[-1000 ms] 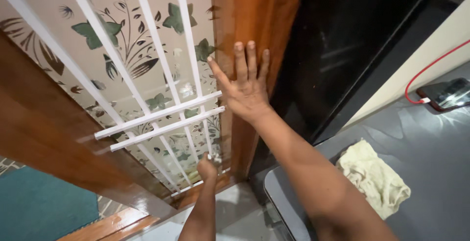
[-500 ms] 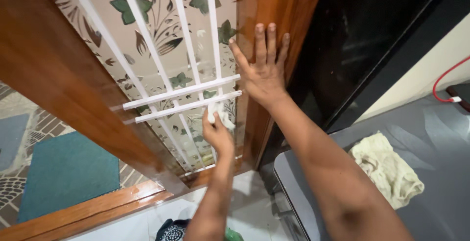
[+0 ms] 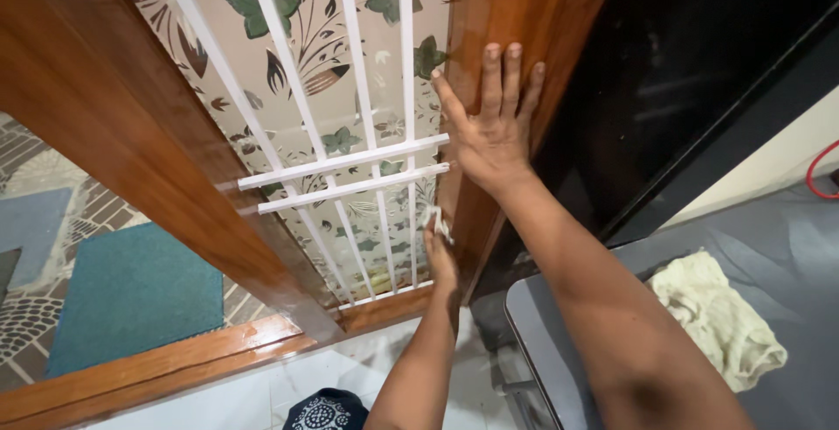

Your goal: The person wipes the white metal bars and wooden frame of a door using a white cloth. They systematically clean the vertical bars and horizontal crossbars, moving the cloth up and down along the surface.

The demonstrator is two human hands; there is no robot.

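Observation:
My left hand (image 3: 440, 251) is closed around a small white cloth (image 3: 434, 218) and presses it against the frosted glass with a leaf pattern (image 3: 306, 72), low down by the right edge behind the white window bars (image 3: 345, 172). My right hand (image 3: 494, 124) lies flat, fingers spread, on the brown wooden frame (image 3: 524, 10) to the right of the glass, holding nothing.
A crumpled pale yellow cloth (image 3: 721, 321) lies on a grey surface (image 3: 786, 246) at the lower right. A dark panel (image 3: 699, 72) stands right of the frame. A teal mat (image 3: 131, 294) lies on the patterned floor at the left, beyond the wooden sill (image 3: 175, 364).
My left hand with the white cloth rose along the glass to just under the crossbars, then came back down and to the right. The right hand stays flat on the frame.

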